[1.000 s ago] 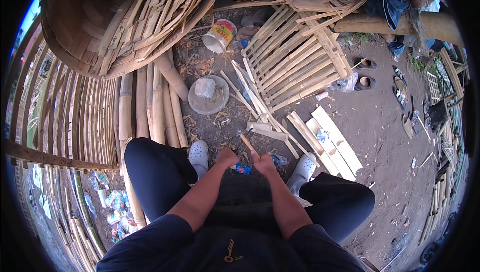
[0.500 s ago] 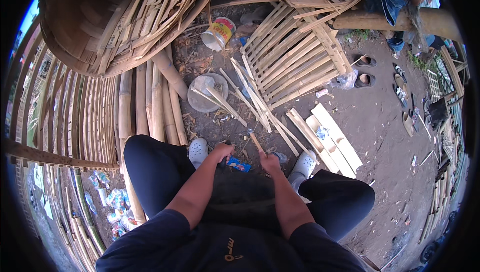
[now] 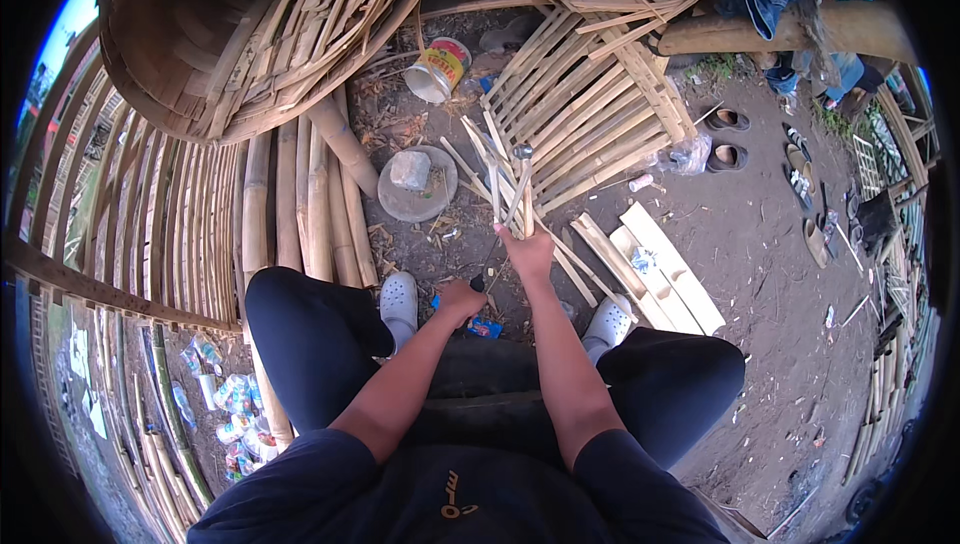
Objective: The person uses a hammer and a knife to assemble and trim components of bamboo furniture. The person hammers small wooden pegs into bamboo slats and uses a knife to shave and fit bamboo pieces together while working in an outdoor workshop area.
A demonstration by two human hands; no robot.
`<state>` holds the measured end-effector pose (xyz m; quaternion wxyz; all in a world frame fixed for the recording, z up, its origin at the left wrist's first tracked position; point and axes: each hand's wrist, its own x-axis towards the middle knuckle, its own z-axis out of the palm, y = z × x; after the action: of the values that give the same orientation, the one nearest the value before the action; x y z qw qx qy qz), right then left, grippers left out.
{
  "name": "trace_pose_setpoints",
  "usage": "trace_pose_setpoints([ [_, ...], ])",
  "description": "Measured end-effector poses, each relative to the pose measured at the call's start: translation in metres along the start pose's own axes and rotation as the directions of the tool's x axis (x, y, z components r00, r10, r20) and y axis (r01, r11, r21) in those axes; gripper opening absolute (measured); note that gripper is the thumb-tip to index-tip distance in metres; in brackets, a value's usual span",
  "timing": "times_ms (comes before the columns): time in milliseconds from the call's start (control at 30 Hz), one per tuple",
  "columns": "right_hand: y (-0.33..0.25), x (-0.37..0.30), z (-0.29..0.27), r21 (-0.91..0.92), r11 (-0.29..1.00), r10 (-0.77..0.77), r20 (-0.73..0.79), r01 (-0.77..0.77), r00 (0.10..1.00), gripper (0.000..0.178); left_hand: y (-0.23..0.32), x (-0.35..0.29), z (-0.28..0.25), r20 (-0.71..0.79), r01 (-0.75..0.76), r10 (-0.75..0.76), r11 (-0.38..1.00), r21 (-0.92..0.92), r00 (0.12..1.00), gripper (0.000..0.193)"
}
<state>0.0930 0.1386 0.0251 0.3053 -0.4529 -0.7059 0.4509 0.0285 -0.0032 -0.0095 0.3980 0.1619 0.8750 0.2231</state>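
My left hand [image 3: 462, 302] is closed around a black-handled tool [image 3: 479, 284]. A thin, dark, blade-like part seems to lead up from it, too faint to name surely. Farther forward, my right hand [image 3: 528, 252] grips a hammer [image 3: 523, 153], its metal head pointing away from me. A few split bamboo strips [image 3: 495, 194] stick up from the same hand beside the hammer's handle. Ahead to the left, a grey stone block [image 3: 410, 171] rests on a round flat slab [image 3: 415, 206]. Loose bamboo strips lie on the ground just past my right hand.
A slatted bamboo panel [image 3: 600, 129] lies ahead, near a bucket [image 3: 437, 71]. Split bamboo halves [image 3: 665, 274] are right of my right shoe. Bamboo poles [image 3: 318, 204] and a slatted bench [image 3: 170, 224] stand left. Footwear [image 3: 728, 157] sits at right; large woven baskets [image 3: 230, 44] overhang the far side.
My right hand has moved forward with the hammer, and bamboo strips that lay on the round slab are now in it. The left hand has shifted slightly right with the black-handled tool.
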Motion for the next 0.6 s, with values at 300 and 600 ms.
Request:
trace_pose_setpoints([
  [300,0.034,0.025,-0.011,-0.046,0.994,-0.091,0.174,0.1,0.98,0.023,-0.003,-0.017,-0.015,0.158,-0.058,0.057,0.998,-0.001,0.986,0.028],
  [600,0.055,0.023,-0.021,0.112,0.987,0.084,0.272,-0.118,0.959,0.016,-0.024,-0.005,-0.05,0.414,-0.103,0.062,0.992,0.077,0.908,0.022],
])
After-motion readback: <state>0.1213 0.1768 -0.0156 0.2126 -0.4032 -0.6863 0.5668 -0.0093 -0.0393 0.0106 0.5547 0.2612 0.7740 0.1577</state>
